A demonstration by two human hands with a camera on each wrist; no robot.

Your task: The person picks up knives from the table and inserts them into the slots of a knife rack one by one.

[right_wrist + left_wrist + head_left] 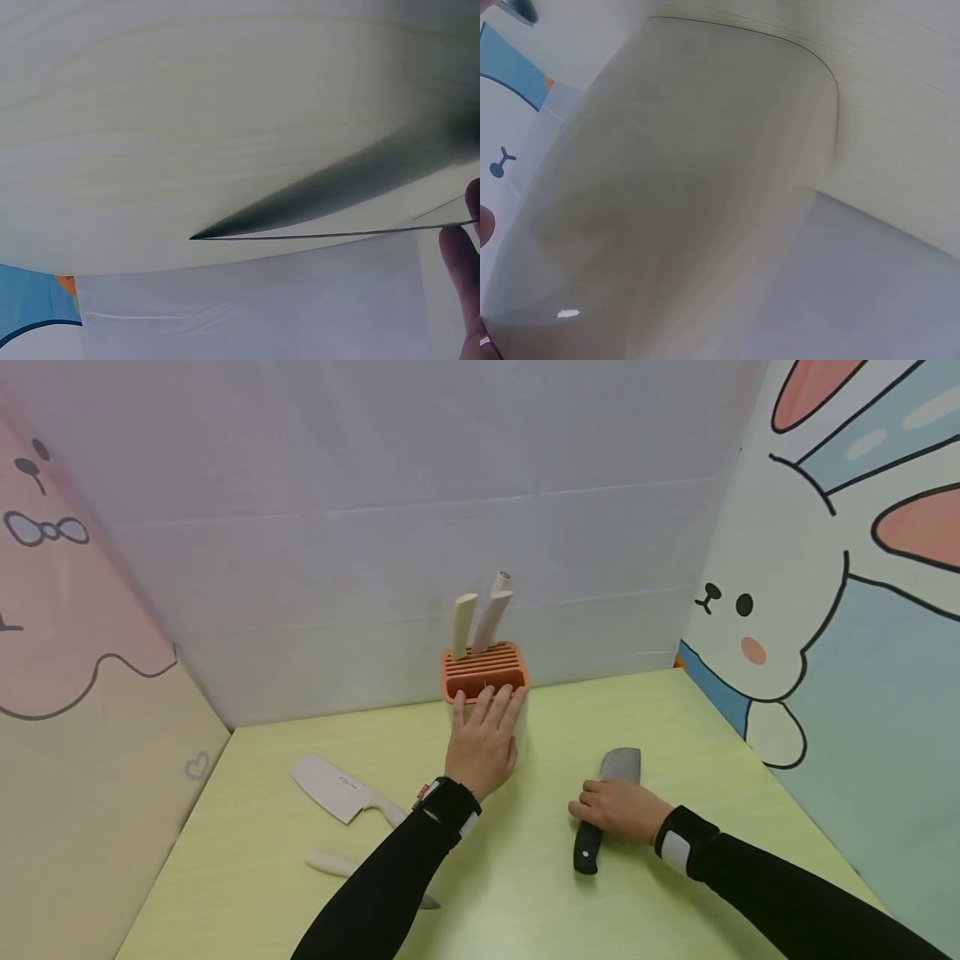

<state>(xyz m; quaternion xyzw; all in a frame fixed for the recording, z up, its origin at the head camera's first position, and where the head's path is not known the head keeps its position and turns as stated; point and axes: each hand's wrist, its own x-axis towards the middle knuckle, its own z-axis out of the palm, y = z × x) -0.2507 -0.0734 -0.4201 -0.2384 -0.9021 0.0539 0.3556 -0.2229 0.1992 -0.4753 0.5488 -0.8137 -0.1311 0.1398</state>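
Lower right of centre, the right hand (621, 808) is curling its fingers around the black-handled steel cleaver (609, 800) lying on the pale green table (675, 735). Further back at centre, the left hand (483, 739) is pressing spread fingers against the orange-topped white knife block (483, 672), steadying it; lifting the blade toward a slot seems next.

The left forearm covers part of the small knife (330, 862); the right hand (618, 808) hides the cleaver's (619, 765) handle middle.
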